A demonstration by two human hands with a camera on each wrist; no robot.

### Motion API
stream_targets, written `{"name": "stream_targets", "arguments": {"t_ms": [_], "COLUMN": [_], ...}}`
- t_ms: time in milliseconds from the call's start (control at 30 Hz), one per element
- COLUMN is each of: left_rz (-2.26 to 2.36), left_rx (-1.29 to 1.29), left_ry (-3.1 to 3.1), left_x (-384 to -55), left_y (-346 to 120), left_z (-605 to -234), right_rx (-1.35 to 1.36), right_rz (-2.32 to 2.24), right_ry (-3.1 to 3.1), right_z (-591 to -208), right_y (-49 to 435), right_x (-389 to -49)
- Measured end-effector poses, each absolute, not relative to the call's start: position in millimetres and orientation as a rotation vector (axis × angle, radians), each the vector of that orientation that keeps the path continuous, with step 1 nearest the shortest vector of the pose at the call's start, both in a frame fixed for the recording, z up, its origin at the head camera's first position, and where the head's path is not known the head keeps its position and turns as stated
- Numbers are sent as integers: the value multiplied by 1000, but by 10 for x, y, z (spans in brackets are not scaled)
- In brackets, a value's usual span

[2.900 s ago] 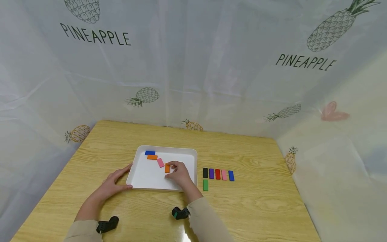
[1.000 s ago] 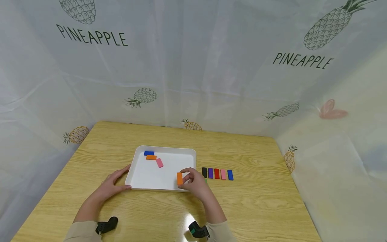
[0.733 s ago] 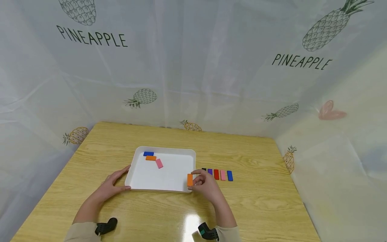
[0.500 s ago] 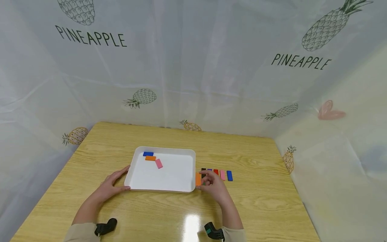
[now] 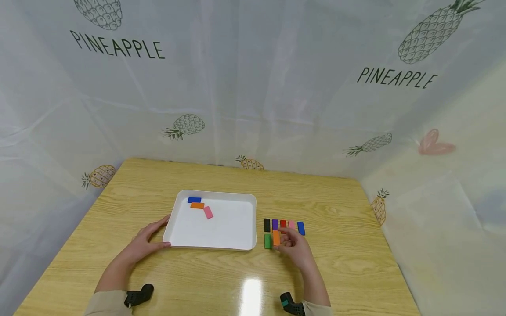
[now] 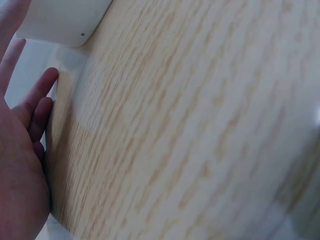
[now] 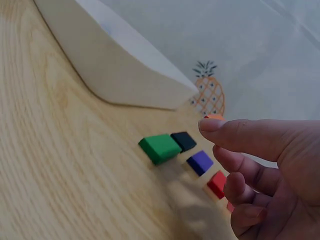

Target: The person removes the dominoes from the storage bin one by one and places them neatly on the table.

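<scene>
In the head view my right hand (image 5: pixel 297 251) pinches an orange rectangular block (image 5: pixel 276 238) between thumb and fingers. It is right of the green block (image 5: pixel 268 241) and just below the purple block (image 5: pixel 275 224). Only a sliver of the orange block (image 7: pixel 215 116) shows past my thumb in the right wrist view. My left hand (image 5: pixel 143 242), thumb and fingers spread, rests against the left side of the white tray (image 5: pixel 221 232). Inside the tray lie a blue block (image 5: pixel 194 199), another orange block (image 5: pixel 197 205) and a pink block (image 5: pixel 208 213).
A black block (image 5: pixel 267 225), a red block (image 5: pixel 283 224), a second pink block (image 5: pixel 291 224) and a second blue block (image 5: pixel 301 228) line up with the purple one on the wooden table (image 5: pixel 340 263). A pineapple-print curtain (image 5: pixel 253 87) hangs behind and beside the table.
My right hand has lifted the orange block from the tray and carried it rightward over the tray's edge to beside the green block. The left hand has stayed at the tray.
</scene>
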State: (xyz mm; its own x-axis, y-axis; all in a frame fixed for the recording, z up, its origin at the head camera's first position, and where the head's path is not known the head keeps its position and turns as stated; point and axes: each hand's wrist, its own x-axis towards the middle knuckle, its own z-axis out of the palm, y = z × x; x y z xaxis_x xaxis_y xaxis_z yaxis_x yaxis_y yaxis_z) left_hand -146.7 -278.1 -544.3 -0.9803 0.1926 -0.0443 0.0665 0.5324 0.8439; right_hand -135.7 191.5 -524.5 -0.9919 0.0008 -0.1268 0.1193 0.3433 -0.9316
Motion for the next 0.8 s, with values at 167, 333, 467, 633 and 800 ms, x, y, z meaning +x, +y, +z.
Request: {"name": "stream_targets", "arguments": {"t_ms": [167,333,467,633,800], "left_rz": [1436,1421,1422,1420,1416], "left_rx": [207,205,200,185,171], "left_ry": [2620,2626,2618,2609,2609], "left_x": [-1468,-1464,-1462,-1469,-1479], "left_y": [-2792,-2793,-2784,-2783,-2790], "left_z": [-5450,-5437,-5426,-5445,-5455], "right_rx": [120,110,100,91,102], "right_rz": [-1713,-1704,-1669,-1607,-1565], "right_ry": [2521,2518,2537,2579,2620], "right_z": [-5351,-5438,-5471,-5496,-5538], "right_y": [1953,1972,1971,1961,1959], "right_x": [-1362,-1371,-1375,-1374,-1390]}}
